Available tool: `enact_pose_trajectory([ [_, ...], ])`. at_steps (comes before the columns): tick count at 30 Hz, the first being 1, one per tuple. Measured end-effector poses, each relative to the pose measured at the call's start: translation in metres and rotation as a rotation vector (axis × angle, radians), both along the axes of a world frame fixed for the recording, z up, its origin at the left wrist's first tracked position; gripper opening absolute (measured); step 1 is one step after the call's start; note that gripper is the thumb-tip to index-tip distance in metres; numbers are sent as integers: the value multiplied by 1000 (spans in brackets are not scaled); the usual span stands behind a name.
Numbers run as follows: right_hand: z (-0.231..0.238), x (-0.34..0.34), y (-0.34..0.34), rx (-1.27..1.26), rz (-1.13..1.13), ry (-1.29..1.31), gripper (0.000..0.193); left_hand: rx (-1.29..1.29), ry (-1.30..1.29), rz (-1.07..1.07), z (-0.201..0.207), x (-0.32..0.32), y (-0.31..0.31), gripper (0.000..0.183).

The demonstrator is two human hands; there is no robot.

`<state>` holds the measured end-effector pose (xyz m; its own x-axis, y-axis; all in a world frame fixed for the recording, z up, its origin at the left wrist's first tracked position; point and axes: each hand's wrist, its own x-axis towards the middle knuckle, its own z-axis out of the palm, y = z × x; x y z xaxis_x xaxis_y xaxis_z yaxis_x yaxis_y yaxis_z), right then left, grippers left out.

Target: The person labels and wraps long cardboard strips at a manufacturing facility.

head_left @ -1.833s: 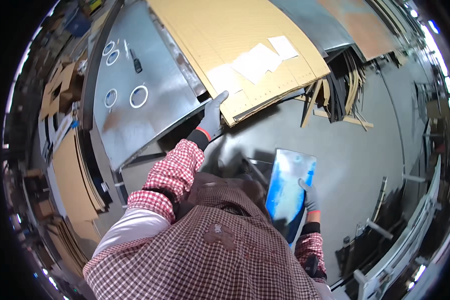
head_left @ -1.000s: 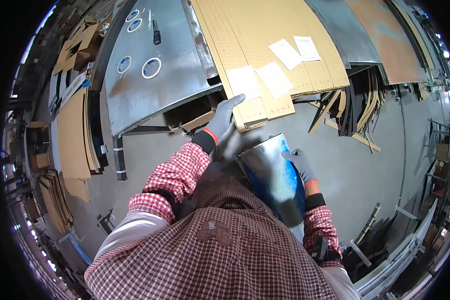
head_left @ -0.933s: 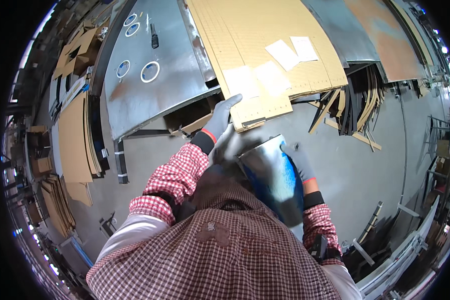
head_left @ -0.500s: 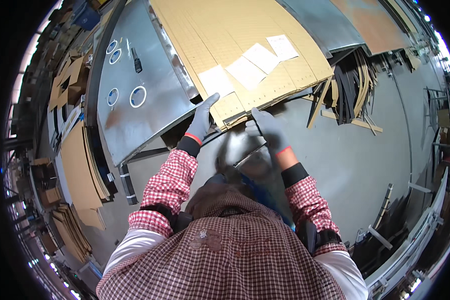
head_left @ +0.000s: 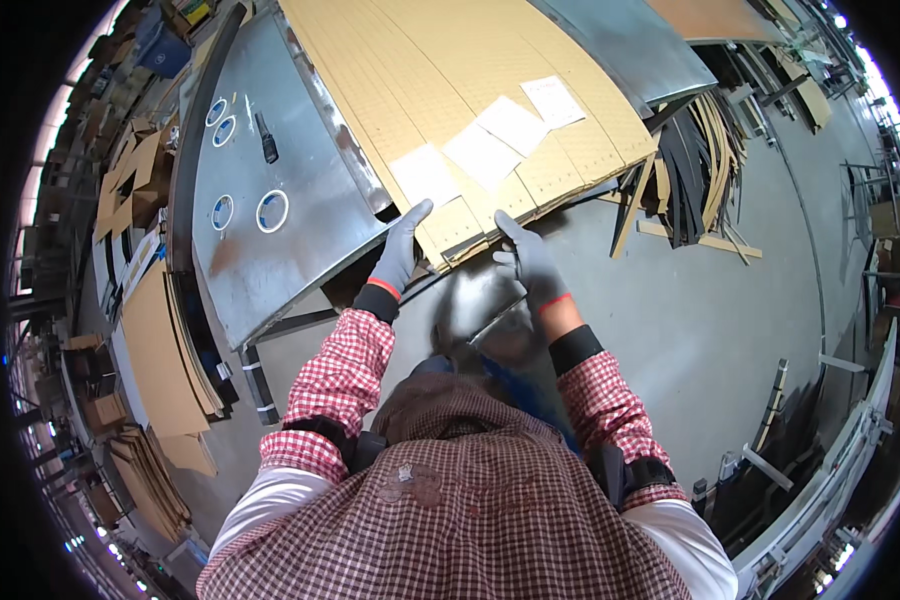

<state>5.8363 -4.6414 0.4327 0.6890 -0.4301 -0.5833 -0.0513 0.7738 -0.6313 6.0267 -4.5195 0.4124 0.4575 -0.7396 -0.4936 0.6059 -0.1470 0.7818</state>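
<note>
A stack of tan cardboard strips (head_left: pixel 475 70) runs away from me on the table, its near ends just ahead of my hands. My left hand (head_left: pixel 400 252), in a grey glove, grips the stack's near left corner; one digit lies along the side and the other fingers are hidden. At the near edge, my gloved right hand (head_left: pixel 533 260) has its thumb raised against the strip ends. Its other fingers are loosely curled below, apart from the thumb, with nothing seen in them. Several white paper sheets (head_left: pixel 482 155) lie across the strips.
To the left, a grey metal tabletop (head_left: pixel 270 255) carries several tape rolls (head_left: pixel 272 211) and a black handheld tool (head_left: pixel 268 140). Dark and tan strips (head_left: pixel 700 180) hang at the right. Cardboard sheets (head_left: pixel 160 345) lean at far left. Metal rails (head_left: pixel 820 480) stand lower right.
The leftmost strip's raised near end now lies closer to the stack. My right hand has shifted slightly left, and my left hand slightly lower. The whole view has shifted a little.
</note>
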Motion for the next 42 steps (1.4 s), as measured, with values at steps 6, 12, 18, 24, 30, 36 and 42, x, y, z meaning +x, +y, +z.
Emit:
enact_pose_trajectory([
  [6, 5, 24, 20, 11, -277, 151, 23, -13, 68, 12, -8, 2, 7, 61],
  [12, -41, 23, 10, 62, -176, 63, 57, 16, 97, -7, -6, 2, 10, 62],
  [18, -42, 18, -1, 2, -208, -73, 38, -66, 198, 87, 20, -23, 3, 51],
  [24, -17, 2, -5, -1356, 217, 118, 47, 110, 169, 159, 68, -104, 43, 37],
  [30, -65, -12, -32, -570, 144, -49, 31, -274, 506, 72, 42, -185, 70, 41],
  [36, -29, 16, -19, 79, -90, 91, 23, -112, 200, 101, 25, -190, 83, 45],
  [42, 4, -47, 2, -78, 406, 9, 47, -73, 133, 32, -8, -197, 73, 54],
])
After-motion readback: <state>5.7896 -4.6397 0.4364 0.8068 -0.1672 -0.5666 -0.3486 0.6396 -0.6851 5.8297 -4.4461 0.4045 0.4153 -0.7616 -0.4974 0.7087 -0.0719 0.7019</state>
